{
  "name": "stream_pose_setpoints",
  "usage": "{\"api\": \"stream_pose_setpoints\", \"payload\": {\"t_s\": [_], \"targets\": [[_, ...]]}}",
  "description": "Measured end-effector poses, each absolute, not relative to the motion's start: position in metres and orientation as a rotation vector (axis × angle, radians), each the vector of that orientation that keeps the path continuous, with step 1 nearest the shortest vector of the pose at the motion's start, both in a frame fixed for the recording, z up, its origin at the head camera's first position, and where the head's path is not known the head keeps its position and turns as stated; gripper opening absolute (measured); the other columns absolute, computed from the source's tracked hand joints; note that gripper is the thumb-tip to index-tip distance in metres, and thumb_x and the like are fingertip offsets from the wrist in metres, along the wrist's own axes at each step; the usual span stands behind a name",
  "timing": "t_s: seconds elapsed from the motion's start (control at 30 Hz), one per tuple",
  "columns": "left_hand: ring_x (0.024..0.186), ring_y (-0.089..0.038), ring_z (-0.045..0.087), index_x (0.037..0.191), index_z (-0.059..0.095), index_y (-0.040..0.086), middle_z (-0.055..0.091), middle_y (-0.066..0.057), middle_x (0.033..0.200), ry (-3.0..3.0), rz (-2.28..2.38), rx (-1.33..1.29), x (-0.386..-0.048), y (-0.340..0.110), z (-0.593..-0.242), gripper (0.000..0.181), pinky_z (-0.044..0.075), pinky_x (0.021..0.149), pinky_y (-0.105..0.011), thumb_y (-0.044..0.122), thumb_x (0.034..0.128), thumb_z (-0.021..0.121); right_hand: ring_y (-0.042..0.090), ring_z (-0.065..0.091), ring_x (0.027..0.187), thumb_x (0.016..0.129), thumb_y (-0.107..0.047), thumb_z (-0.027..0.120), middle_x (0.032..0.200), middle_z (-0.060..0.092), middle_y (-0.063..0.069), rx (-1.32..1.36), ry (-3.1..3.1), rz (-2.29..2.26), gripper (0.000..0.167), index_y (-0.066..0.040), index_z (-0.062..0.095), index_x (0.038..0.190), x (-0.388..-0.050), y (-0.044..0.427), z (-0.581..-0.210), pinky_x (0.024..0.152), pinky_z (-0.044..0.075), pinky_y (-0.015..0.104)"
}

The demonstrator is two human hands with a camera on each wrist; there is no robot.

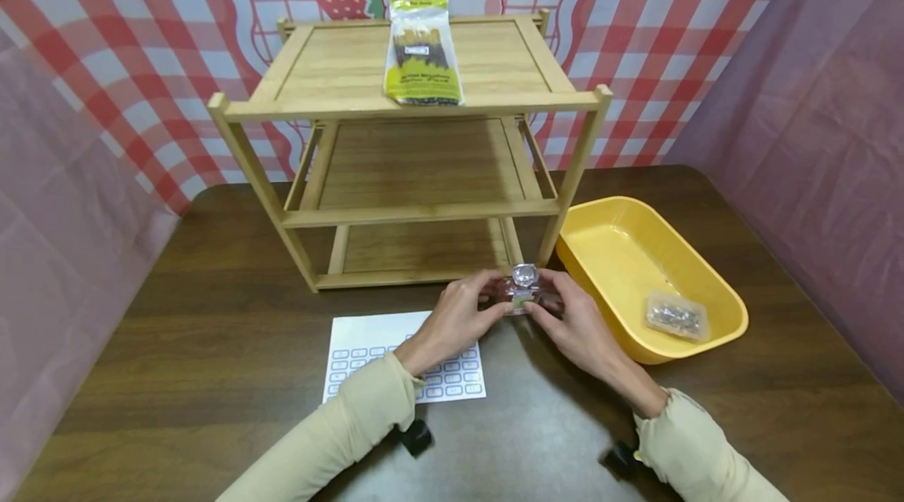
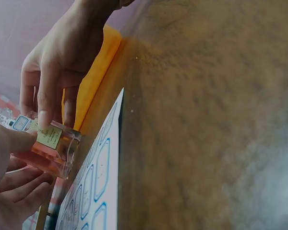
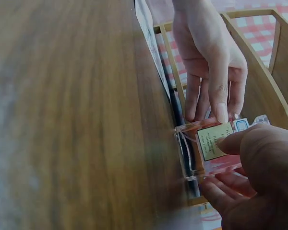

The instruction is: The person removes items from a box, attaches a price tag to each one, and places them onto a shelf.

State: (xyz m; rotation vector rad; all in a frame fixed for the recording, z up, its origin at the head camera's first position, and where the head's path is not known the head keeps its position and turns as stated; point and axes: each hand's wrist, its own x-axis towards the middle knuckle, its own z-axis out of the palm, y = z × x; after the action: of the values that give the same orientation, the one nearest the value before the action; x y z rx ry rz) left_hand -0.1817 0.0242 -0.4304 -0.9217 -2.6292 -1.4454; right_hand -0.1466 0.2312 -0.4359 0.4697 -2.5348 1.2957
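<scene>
Both hands hold a small clear bottle with pink liquid (image 1: 505,289) above the table, close to the shelf's lower right corner. The left hand (image 1: 452,320) grips its left side and the right hand (image 1: 581,325) its right side, thumbs on the front. A yellow-green printed label (image 3: 214,142) covers part of the bottle face in the right wrist view. Beside it, near the cap, is a small blue-bordered sticker (image 2: 22,123) in the left wrist view. Below the left forearm lies a white sheet of blue-bordered stickers (image 1: 452,387), partly hidden by that arm.
A three-tier wooden shelf (image 1: 424,213) stands at the back, with a packet of artist brushes (image 1: 422,55) on top. To the right, a yellow basin (image 1: 614,251) holds a small clear box of metallic pieces (image 1: 676,317). Dark objects sit near both cuffs.
</scene>
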Motion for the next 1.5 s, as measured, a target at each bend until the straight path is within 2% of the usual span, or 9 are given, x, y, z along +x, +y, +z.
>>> {"api": "stream_pose_setpoints", "payload": {"t_s": [0.37,0.6,0.83,1.0,1.1,1.33,1.5], "targets": [[0.108,-0.026,0.071,0.128,0.067,0.001,0.074,-0.013,0.117,-2.632,-1.413,-0.917,-0.183,0.026,-0.432,0.034,0.057,0.093,-0.036,0.014,0.0974,0.074,0.042,0.066,0.114,0.093,0.013,0.069,0.123,0.065,0.030,0.493,-2.533,1.442,0.043,0.012,0.052,0.133,-0.151,0.233,-0.441,0.096,0.054,0.038],[0.108,-0.025,0.070,0.130,0.067,0.002,0.073,-0.014,0.120,-2.626,-1.402,-0.910,-0.184,0.025,-0.432,0.033,0.058,0.090,-0.036,0.013,0.0992,0.072,0.043,0.064,0.117,0.094,0.013,0.067,0.124,0.064,0.032,0.509,-2.503,1.527,0.040,0.012,0.051,0.131,-0.152,0.234,-0.444,0.098,0.053,0.037],[0.116,-0.029,0.067,0.135,0.065,0.001,0.069,-0.016,0.129,-2.607,-1.402,-0.910,-0.184,0.025,-0.435,0.037,0.056,0.096,-0.040,0.013,0.1006,0.070,0.044,0.065,0.114,0.094,0.012,0.067,0.123,0.063,0.032,0.499,-2.490,1.570,0.040,0.013,0.050,0.131,-0.152,0.234,-0.445,0.097,0.054,0.036],[0.120,-0.030,0.065,0.137,0.063,-0.001,0.067,-0.017,0.132,-2.567,-1.470,-0.917,-0.184,0.023,-0.433,0.039,0.053,0.102,-0.038,0.013,0.1015,0.068,0.044,0.065,0.112,0.094,0.011,0.067,0.122,0.063,0.031,0.493,-2.452,1.639,0.040,0.013,0.050,0.131,-0.151,0.234,-0.443,0.096,0.054,0.029],[0.115,-0.029,0.067,0.136,0.062,-0.005,0.069,-0.018,0.127,-2.527,-1.552,-0.927,-0.183,0.022,-0.432,0.039,0.054,0.099,-0.035,0.011,0.1014,0.068,0.039,0.066,0.110,0.094,0.011,0.068,0.119,0.064,0.030,0.492,-2.422,1.676,0.039,0.014,0.052,0.130,-0.151,0.233,-0.442,0.094,0.055,0.024],[0.103,-0.025,0.071,0.136,0.061,-0.007,0.072,-0.017,0.116,-2.490,-1.702,-0.909,-0.183,0.019,-0.427,0.039,0.057,0.089,-0.026,0.009,0.1003,0.069,0.015,0.067,0.101,0.095,0.010,0.068,0.113,0.066,0.028,0.468,-2.373,1.781,0.037,0.014,0.054,0.129,-0.150,0.232,-0.436,0.088,0.057,0.022],[0.101,-0.025,0.072,0.135,0.062,-0.005,0.073,-0.017,0.115,-2.517,-1.728,-0.909,-0.183,0.014,-0.424,0.039,0.057,0.088,-0.025,0.010,0.0996,0.070,0.013,0.067,0.100,0.094,0.011,0.068,0.110,0.067,0.027,0.475,-2.356,1.824,0.036,0.014,0.055,0.127,-0.148,0.231,-0.432,0.088,0.057,0.023]]}}
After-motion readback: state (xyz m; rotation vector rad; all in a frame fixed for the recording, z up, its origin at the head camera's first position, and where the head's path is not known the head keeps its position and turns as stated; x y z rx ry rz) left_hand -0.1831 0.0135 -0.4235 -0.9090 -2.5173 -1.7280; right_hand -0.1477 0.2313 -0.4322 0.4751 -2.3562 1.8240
